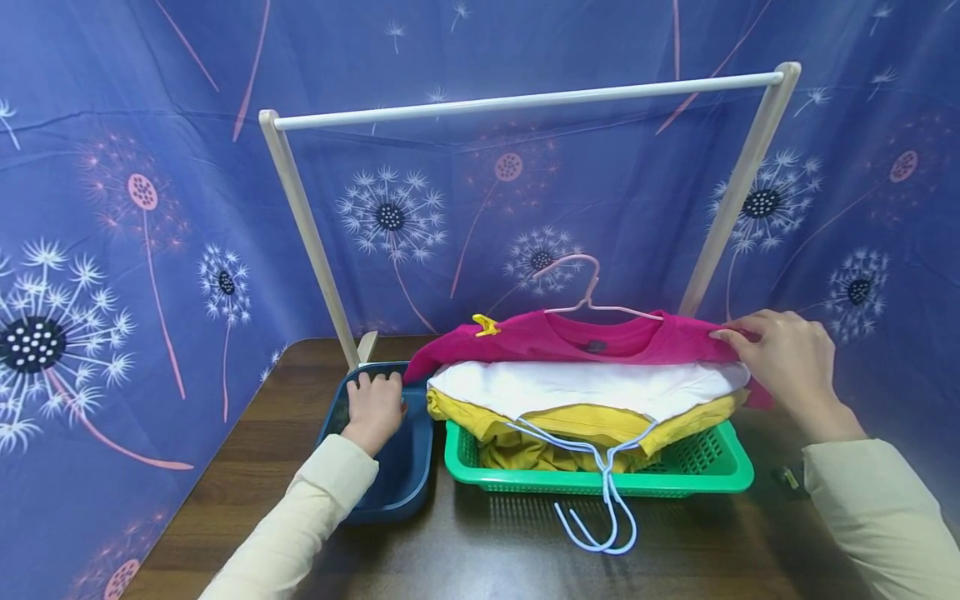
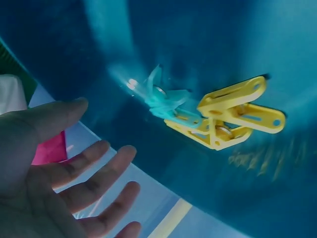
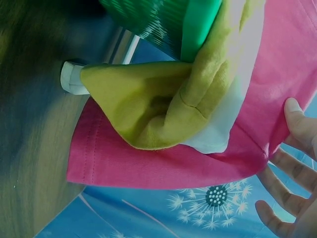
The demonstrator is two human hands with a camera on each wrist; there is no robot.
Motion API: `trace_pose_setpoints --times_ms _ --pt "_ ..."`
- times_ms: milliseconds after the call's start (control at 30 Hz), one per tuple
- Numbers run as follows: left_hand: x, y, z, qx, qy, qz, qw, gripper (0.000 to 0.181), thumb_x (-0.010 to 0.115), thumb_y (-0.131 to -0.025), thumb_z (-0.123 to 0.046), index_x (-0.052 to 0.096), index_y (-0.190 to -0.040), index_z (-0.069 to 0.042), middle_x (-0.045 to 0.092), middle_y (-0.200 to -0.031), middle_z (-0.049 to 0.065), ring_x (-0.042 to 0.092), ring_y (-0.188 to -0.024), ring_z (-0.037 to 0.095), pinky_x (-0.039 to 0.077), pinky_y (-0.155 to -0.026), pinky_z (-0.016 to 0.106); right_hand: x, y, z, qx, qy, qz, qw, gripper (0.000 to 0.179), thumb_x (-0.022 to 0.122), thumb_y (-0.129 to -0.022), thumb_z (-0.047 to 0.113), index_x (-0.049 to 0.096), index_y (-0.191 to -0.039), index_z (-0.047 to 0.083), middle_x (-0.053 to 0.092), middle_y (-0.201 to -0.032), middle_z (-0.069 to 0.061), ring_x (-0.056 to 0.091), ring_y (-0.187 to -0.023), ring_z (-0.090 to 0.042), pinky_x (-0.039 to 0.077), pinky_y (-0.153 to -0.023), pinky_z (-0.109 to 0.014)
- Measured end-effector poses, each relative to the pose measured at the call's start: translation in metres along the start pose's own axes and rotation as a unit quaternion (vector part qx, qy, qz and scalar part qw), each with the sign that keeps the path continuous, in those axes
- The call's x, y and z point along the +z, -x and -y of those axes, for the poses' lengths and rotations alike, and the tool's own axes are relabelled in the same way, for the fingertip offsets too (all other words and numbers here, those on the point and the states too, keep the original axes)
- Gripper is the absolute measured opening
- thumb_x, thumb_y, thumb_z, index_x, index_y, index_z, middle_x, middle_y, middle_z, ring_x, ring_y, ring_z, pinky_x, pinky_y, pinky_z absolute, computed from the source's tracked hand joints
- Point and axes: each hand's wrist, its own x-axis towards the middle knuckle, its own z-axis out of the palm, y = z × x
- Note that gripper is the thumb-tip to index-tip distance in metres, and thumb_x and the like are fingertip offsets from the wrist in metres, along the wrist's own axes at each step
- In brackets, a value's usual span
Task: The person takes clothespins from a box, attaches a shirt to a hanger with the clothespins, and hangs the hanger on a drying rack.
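Note:
My left hand (image 1: pixel 373 408) is over the dark blue bin (image 1: pixel 411 492), fingers spread and nothing held. Inside that bin the left wrist view shows a yellow clothespin (image 2: pixel 233 111) against a teal clothespin (image 2: pixel 168 104). With thumb and fingers my right hand (image 1: pixel 787 367) pinches the shoulder of a pink shirt (image 1: pixel 517 337). A pink hanger (image 1: pixel 600 308) sits in its neck, hook up, and another yellow clothespin (image 1: pixel 486 325) grips its other shoulder. Beneath it lie a white garment (image 1: pixel 585 383) and a yellow garment (image 1: pixel 465 412) over a green basket (image 1: pixel 600 482).
Light blue hangers (image 1: pixel 606 475) hang over the basket's front, hooks towards the table. Behind stands a rack with a white bar (image 1: pixel 525 102) and wooden posts (image 1: pixel 311 225). A small dark item (image 1: pixel 787 477) lies right of the basket on the wooden table (image 1: pixel 255 467).

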Motion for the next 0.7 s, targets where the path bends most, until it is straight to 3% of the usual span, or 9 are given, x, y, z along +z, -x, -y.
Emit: trace_pose_setpoints --times_ms 333,700 --pt "0.013 -0.005 0.005 -0.025 -0.008 0.056 0.9981 0.043 0.068 -0.079 -0.029 0.06 -0.11 0.001 0.064 -0.102 0.021 0.051 -0.096 0.042 0.036 -0.086 0.058 -0.001 -0.001 0.0 0.01 -0.001 0.015 0.9998 0.024 0.075 -0.071 0.023 0.072 -0.083 0.002 0.068 -0.083 -0.021 0.057 -0.071 -0.039 0.033 -0.056 -0.043" --pt "0.022 -0.002 0.005 -0.033 -0.003 0.063 0.9975 0.022 0.052 -0.087 -0.014 0.064 -0.097 0.002 0.065 -0.095 0.021 0.053 -0.093 0.041 0.036 -0.084 0.056 0.0 -0.001 -0.001 0.016 -0.002 0.015 0.9997 0.024 0.075 -0.072 0.023 0.072 -0.084 0.002 0.068 -0.083 -0.021 0.057 -0.072 -0.038 0.033 -0.057 -0.044"
